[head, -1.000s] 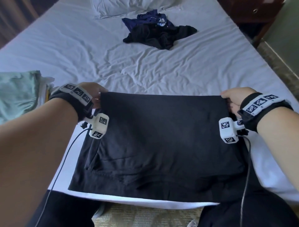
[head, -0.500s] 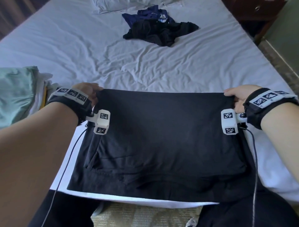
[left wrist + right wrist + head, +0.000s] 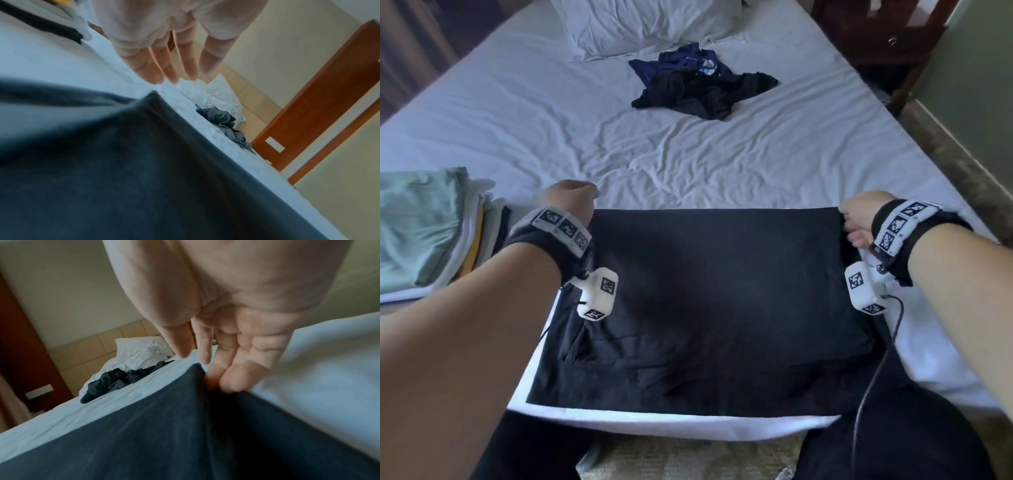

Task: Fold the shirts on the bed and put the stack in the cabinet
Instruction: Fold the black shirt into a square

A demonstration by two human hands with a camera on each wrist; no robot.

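Observation:
A black shirt [image 3: 705, 308] lies folded into a wide rectangle on the near part of the white bed [image 3: 517, 120]. My left hand [image 3: 570, 200] hovers just past its far left corner. The left wrist view shows that hand [image 3: 174, 65] with straight fingers, clear of the shirt's corner [image 3: 152, 95]. My right hand [image 3: 859, 219] is at the far right corner. In the right wrist view its fingers [image 3: 234, 379] are loosely extended and two fingertips touch the shirt's edge [image 3: 197, 369], with the thumb held apart.
A stack of folded shirts [image 3: 421, 233], pale green on top, sits at the bed's left edge. A heap of unfolded dark shirts [image 3: 702, 89] lies further up the bed, below a white pillow [image 3: 647, 24]. Dark wooden furniture [image 3: 887, 37] stands at the far right.
Both hands held the shirt's far corners before. My left hand has let go and lifted forward off its corner. My right hand's grip has loosened to a fingertip touch.

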